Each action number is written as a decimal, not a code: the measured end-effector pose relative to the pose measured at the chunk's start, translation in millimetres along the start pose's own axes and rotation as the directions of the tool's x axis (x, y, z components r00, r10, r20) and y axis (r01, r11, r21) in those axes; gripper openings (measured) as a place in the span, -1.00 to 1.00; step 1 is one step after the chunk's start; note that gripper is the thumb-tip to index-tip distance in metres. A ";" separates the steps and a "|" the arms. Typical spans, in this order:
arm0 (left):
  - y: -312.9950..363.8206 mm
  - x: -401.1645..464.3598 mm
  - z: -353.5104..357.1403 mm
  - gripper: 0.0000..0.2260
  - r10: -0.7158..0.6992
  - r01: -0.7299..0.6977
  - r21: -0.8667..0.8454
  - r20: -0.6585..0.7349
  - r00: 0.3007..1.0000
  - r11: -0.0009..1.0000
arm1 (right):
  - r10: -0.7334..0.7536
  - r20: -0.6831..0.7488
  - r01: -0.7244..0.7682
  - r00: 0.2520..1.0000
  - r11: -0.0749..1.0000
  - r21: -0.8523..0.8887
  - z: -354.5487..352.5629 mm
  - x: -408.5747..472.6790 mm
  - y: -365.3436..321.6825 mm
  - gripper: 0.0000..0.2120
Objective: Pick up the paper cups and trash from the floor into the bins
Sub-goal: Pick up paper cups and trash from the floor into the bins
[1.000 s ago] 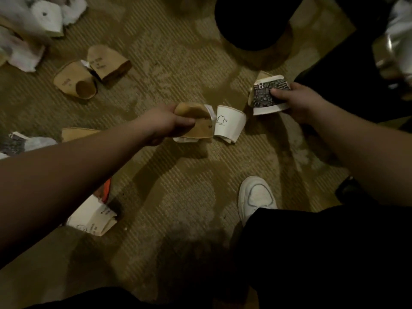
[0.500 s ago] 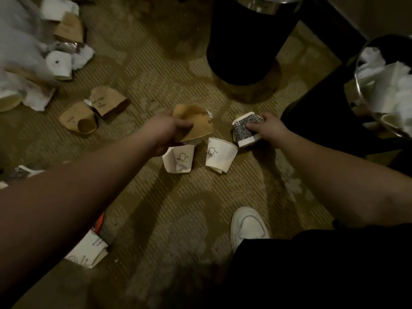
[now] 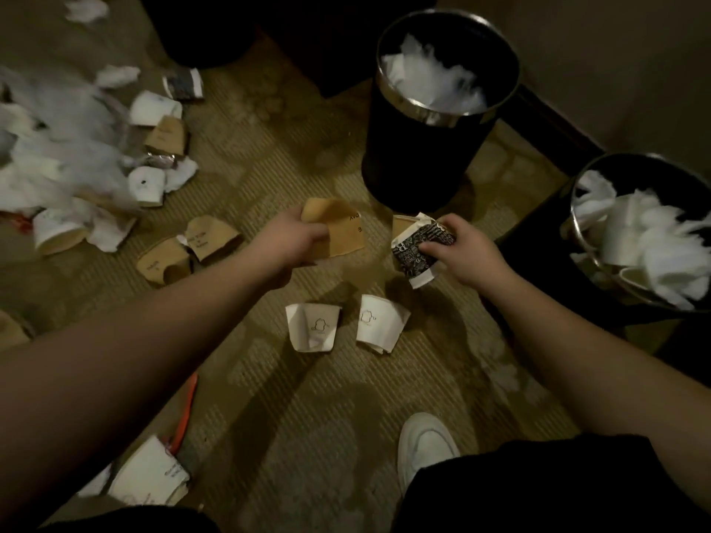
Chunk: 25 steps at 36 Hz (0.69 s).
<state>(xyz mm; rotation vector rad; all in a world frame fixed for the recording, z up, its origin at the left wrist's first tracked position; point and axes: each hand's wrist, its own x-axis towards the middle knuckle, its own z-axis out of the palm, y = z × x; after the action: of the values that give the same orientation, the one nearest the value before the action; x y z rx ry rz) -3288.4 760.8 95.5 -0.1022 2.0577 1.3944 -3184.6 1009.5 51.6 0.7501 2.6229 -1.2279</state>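
Note:
My left hand (image 3: 290,240) grips a flattened brown paper cup (image 3: 338,232) above the carpet. My right hand (image 3: 459,250) grips a crushed black-and-white patterned cup (image 3: 417,246), with a brown piece showing behind it. Two flattened white cups (image 3: 313,327) (image 3: 381,323) lie on the floor just below both hands. A black bin with a metal rim (image 3: 415,148) stands right behind my hands, white tissue inside. A second black bin (image 3: 577,209) at the right edge is full of white paper.
Two brown cups (image 3: 192,250) lie left of my left hand. A heap of white tissue and cups (image 3: 77,167) covers the far left floor. A white cup with an orange item (image 3: 150,478) lies bottom left. My white shoe (image 3: 423,444) stands at the bottom.
Both hands lifted their cups off the floor and moved toward the bins. A white cup that lay under the brown one now shows on the carpet. The view tilted up, showing both bins.

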 end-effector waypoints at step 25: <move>229.7 103.7 73.7 -0.70 0.568 -0.439 0.522 -0.110 0.815 0.731 | -0.290 -0.230 0.195 0.929 0.911 -0.363 -213.3 126.6 -126.2 -0.48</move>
<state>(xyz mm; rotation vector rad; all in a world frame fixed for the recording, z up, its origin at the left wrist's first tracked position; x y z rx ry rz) -3428.7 952.6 207.4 0.5662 2.7426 1.1535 -3341.2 1149.5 234.2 0.5785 3.1260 -0.7259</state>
